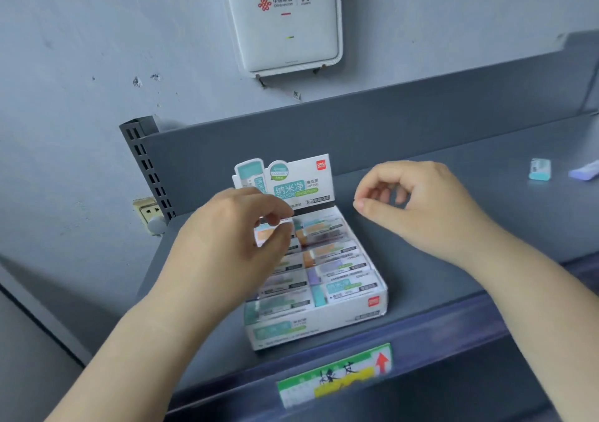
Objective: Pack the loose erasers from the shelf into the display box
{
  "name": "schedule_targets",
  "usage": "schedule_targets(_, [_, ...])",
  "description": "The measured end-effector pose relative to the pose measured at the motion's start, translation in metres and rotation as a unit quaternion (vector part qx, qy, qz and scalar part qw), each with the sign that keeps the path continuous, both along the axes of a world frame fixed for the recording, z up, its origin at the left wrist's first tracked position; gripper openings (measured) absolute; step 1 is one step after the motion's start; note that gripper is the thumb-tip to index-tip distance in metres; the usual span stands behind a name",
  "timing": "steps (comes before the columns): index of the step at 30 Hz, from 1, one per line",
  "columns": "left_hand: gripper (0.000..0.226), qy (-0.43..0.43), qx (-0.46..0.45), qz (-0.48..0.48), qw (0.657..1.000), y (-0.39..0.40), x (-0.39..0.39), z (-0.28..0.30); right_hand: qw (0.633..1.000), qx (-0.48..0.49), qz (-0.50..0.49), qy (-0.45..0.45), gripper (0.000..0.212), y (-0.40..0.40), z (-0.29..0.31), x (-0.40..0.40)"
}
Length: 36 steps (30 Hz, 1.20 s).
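A white display box (324,327) with an upright printed lid flap stands on the grey shelf (453,275), filled with several wrapped erasers in two rows. My left hand (233,243) hovers over the box's back left part and pinches an orange-and-white eraser (269,232) between thumb and fingers. To the right of the box, above the shelf, my right hand (418,207) has loosely curled fingers that hold nothing. Two loose erasers lie at the far right of the shelf: a teal one (540,169) and a lilac one (585,171) cut by the frame edge.
The shelf has a dark back panel (356,136) and a front rail bearing a green and yellow price label (334,376). A white router box (285,19) hangs on the wall above. A wall socket (147,214) sits left of the slotted shelf upright (146,165).
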<state>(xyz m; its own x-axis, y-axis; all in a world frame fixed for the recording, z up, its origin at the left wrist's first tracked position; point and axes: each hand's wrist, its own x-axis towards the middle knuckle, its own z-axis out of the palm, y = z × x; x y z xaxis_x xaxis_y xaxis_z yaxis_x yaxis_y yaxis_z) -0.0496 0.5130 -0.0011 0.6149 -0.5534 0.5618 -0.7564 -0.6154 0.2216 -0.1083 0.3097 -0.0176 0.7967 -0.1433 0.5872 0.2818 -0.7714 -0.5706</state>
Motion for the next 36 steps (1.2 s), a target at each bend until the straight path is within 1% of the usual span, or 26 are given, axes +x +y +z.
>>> schedule_targets(2, [0.017,-0.021,0.016,0.003,1.000,-0.016,-0.012,0.002,0.999,-0.020,-0.023,0.014,0.007,-0.015,0.001,-0.010])
schedule_targets(5, [0.028,-0.043,0.060,-0.012,0.997,-0.050,-0.034,0.000,0.994,-0.073,-0.061,0.046,0.006,-0.045,-0.002,-0.031])
schedule_targets(9, [0.030,-0.068,0.096,-0.016,0.993,-0.107,-0.067,-0.008,0.980,-0.147,-0.102,0.085,0.007,-0.094,-0.009,-0.068])
schedule_targets(12, [0.028,-0.075,0.089,-0.039,0.992,-0.152,-0.090,-0.015,0.976,-0.157,-0.114,0.099,0.010,-0.131,-0.014,-0.097])
schedule_targets(15, [0.033,-0.073,0.067,-0.067,0.993,-0.193,-0.108,-0.025,0.973,-0.151,-0.123,0.120,0.011,-0.168,-0.017,-0.121])
schedule_targets(19, [0.033,-0.063,0.099,-0.067,0.991,-0.243,-0.122,-0.037,0.971,-0.145,-0.131,0.136,0.011,-0.212,-0.017,-0.144])
schedule_targets(22, [0.033,-0.046,0.137,-0.065,0.987,-0.273,-0.123,-0.041,0.969,-0.141,-0.130,0.154,0.016,-0.238,-0.014,-0.151])
schedule_targets(26, [0.038,0.005,0.136,-0.066,0.988,-0.305,-0.117,-0.034,0.965,-0.149,-0.140,0.164,0.011,-0.266,-0.010,-0.151])
schedule_targets(31, [0.037,0.015,0.174,-0.041,0.984,-0.339,-0.094,-0.026,0.964,-0.146,-0.128,0.182,0.007,-0.300,-0.008,-0.140])
schedule_targets(36, [0.036,0.017,0.237,-0.006,0.971,-0.370,-0.058,-0.023,0.961,-0.156,-0.110,0.199,0.006,-0.329,-0.009,-0.115])
